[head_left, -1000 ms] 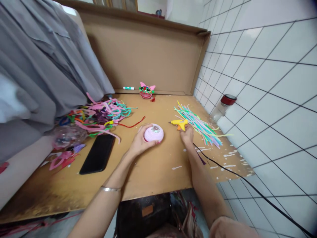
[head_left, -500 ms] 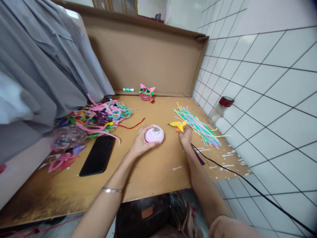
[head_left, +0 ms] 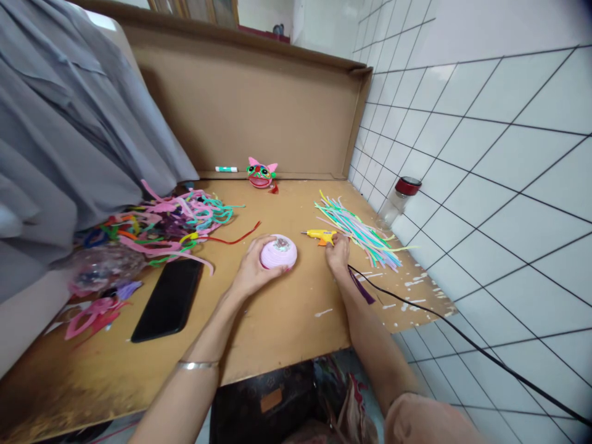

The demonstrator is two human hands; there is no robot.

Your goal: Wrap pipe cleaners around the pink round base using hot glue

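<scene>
My left hand (head_left: 253, 266) is curled round the side of a lilac ball-like piece (head_left: 279, 259), thumb at its near edge. That piece looks wound from fuzzy strips, with a pale, shiny patch on top and a thin pinkish-red edge below. My right hand (head_left: 338, 251) is closed at the handle of a yellow hot glue gun (head_left: 320, 235) with an orange trigger. The gun's nozzle points left, towards the lilac piece but apart from it. My fingers partly hide the handle, and a black cord (head_left: 416, 304) runs off to the right.
Pastel pipe cleaners (head_left: 358, 228) lie right of the gun; a tangled heap (head_left: 185, 216) is at left. A black phone (head_left: 169, 299) lies near my left forearm. At the back are a lion-like head (head_left: 261, 174) and a glue stick (head_left: 226, 169). A red-lidded jar (head_left: 400, 197) stands by the tiled wall.
The whole view has shifted, so everything sits a little further left. My right hand has moved slightly back along the glue gun's handle; my left hand keeps its hold on the lilac piece.
</scene>
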